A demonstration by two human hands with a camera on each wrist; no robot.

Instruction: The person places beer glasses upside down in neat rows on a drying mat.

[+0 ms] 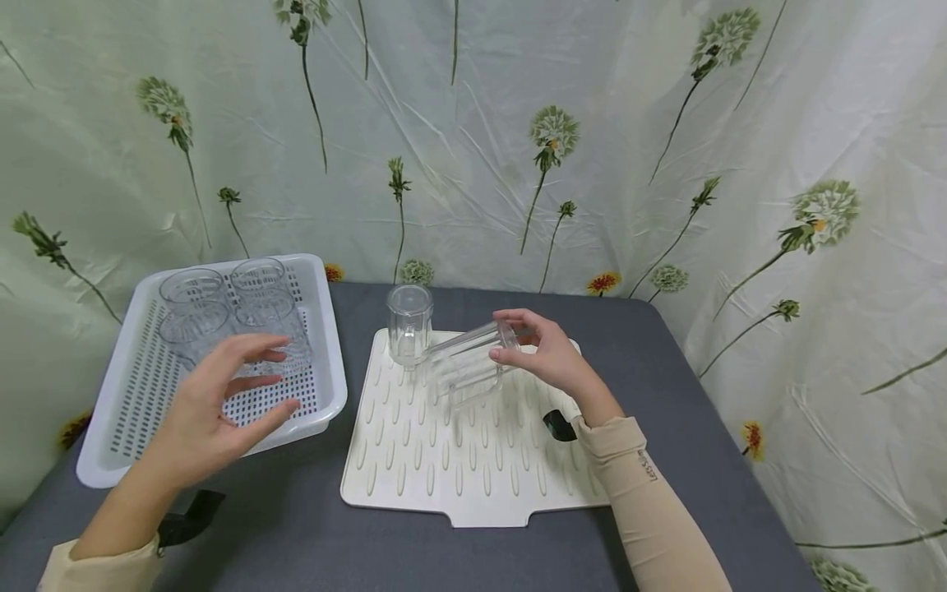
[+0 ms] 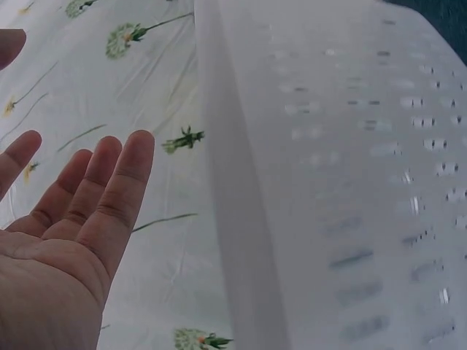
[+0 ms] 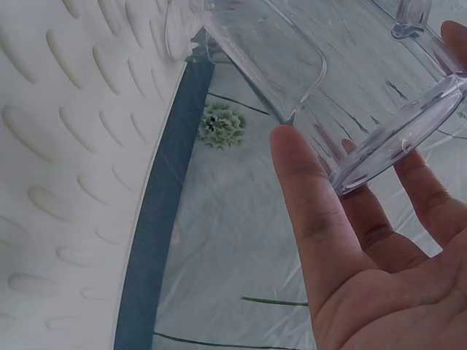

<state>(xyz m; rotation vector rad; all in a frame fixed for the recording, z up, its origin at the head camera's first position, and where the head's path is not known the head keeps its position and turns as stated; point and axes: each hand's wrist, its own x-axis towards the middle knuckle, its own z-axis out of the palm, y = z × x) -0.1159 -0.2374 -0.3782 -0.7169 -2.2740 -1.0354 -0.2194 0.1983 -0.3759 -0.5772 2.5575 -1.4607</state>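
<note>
My right hand (image 1: 546,352) holds a clear drinking glass (image 1: 469,366) near its base, with thumb and fingers around that end. The glass is tilted well over, its other end pointing left above the white ridged drying mat (image 1: 414,477). In the right wrist view the held glass (image 3: 350,87) shows moulded panels and a thick base. Another clear glass (image 1: 409,329) stands upright at the mat's back left corner. My left hand (image 1: 222,403), fingers spread and bent, hovers over the white basket's (image 1: 336,362) front right part and holds nothing.
Clear glasses (image 1: 194,316) stand in the perforated basket at the left; their overlapping outlines hide how many. A dark grey cloth (image 1: 296,526) covers the table. Behind it hangs a pale curtain (image 1: 459,148) with a dandelion print.
</note>
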